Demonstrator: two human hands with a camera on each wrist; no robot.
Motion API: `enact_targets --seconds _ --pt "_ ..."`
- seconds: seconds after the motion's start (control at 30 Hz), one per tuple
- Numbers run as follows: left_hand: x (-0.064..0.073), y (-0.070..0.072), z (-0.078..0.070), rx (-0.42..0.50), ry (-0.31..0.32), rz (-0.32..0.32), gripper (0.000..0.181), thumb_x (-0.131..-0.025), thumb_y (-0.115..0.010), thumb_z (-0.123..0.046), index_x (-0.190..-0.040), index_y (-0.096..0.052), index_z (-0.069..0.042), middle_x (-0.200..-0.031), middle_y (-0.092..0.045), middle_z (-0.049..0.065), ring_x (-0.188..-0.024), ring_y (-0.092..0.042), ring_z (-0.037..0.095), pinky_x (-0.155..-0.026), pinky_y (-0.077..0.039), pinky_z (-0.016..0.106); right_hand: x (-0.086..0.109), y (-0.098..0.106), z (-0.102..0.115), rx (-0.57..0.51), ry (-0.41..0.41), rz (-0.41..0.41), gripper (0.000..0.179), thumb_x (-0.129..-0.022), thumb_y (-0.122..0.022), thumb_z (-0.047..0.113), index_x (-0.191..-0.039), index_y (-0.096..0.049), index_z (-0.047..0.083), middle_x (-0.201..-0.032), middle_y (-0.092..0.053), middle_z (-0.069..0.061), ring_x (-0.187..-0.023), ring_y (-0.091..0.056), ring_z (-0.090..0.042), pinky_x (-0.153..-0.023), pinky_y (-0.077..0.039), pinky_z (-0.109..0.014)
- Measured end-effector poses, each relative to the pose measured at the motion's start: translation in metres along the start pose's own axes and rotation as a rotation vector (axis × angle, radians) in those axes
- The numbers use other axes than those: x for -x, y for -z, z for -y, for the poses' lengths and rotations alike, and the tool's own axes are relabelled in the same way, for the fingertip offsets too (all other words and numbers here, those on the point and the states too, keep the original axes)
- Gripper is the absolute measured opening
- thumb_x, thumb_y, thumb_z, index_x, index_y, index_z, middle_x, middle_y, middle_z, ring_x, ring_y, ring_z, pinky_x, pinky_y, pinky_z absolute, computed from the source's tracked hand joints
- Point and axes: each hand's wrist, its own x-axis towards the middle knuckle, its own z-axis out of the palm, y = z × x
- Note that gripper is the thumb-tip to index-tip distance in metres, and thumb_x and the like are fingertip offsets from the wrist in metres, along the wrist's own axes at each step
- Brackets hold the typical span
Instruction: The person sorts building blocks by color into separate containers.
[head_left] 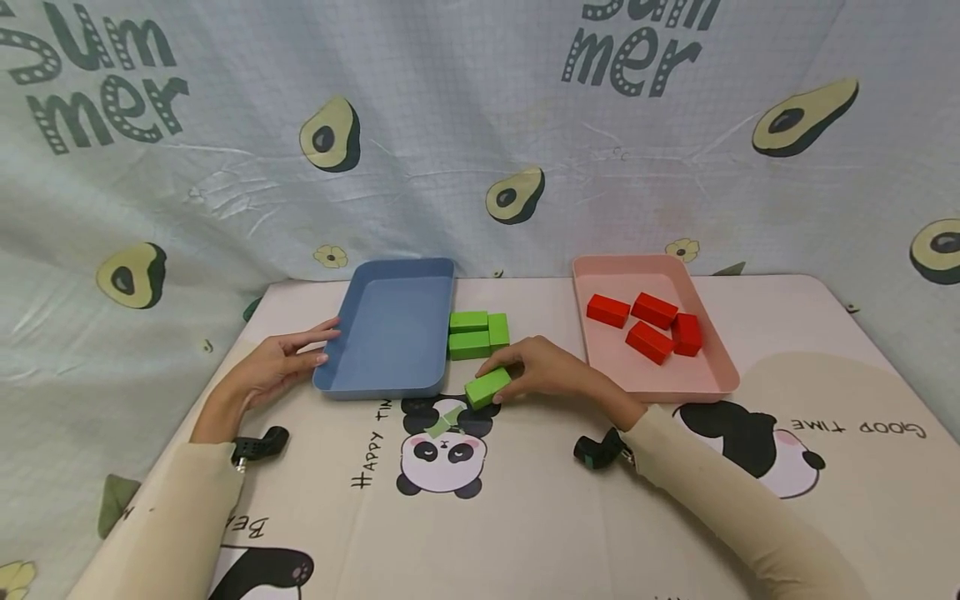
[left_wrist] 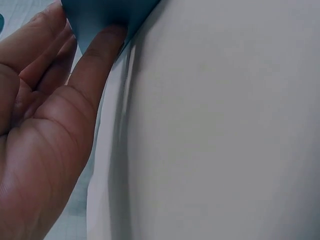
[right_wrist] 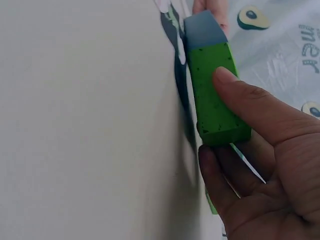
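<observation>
So the right hand is pinching a green block, just nearside of three grouped green blocks; imo a snug, level pinch is suiting it. The left hand, fingers spread, is touching the blue tray's left rim, handy for steadying.

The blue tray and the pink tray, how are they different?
The blue tray has green blocks beside it; the pink tray has four red blocks inside. The left hand touches the blue tray, but no hand is on the pink tray. Both have rounded corners and raised sides, and lie on the table.
</observation>
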Motion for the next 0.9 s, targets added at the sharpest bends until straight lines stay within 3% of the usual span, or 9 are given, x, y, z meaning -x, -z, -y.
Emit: enact_targets --seconds 0.1,0.43,0.63,0.9 --pt "-0.001 0.0 0.0 0.011 -0.002 -0.001 0.059 -0.101 -0.06 -0.003 -0.154 -0.035 0.006 -0.17 -0.016 0.002 -0.155 -0.011 0.022 -0.101 -0.048 0.018 0.0 0.003 0.002 -0.009 -0.005 0.001 0.037 -0.08 -0.089 0.017 -0.116 -0.078 0.021 -0.107 -0.075 0.01 -0.09 -0.062 -0.009 -0.083 -0.054 -0.024" --pt "0.001 0.0 0.003 -0.004 -0.008 0.039 0.057 -0.102 -0.06 -0.003 -0.154 -0.036 0.005 -0.17 -0.012 0.005 -0.155 -0.005 0.025 -0.102 -0.045 0.015 0.0 0.005 0.011 -0.045 0.034 0.029 0.039 -0.079 -0.09 0.02 -0.116 -0.08 0.019 -0.1 -0.076 0.01 -0.084 -0.065 -0.005 -0.078 -0.056 -0.023" --pt "0.0 0.001 0.003 0.013 -0.009 0.047 0.057 -0.101 -0.06 -0.002 -0.153 -0.037 0.004 -0.171 -0.011 0.006 -0.155 -0.003 0.027 -0.103 -0.045 0.016 -0.005 0.008 0.015 0.0 0.047 0.013 0.04 -0.077 -0.091 0.023 -0.115 -0.08 0.019 -0.088 -0.075 0.011 -0.07 -0.054 -0.007 -0.061 -0.044 -0.021" --pt "-0.001 0.003 0.0 -0.014 0.008 0.034 0.06 -0.101 -0.061 -0.002 -0.154 -0.034 0.006 -0.171 -0.011 0.005 -0.155 -0.008 0.02 -0.103 -0.044 0.016 -0.012 0.015 0.021 0.023 0.055 0.007 0.041 -0.077 -0.091 0.025 -0.116 -0.08 0.02 -0.074 -0.069 0.012 -0.069 -0.052 -0.009 -0.058 -0.038 -0.021"
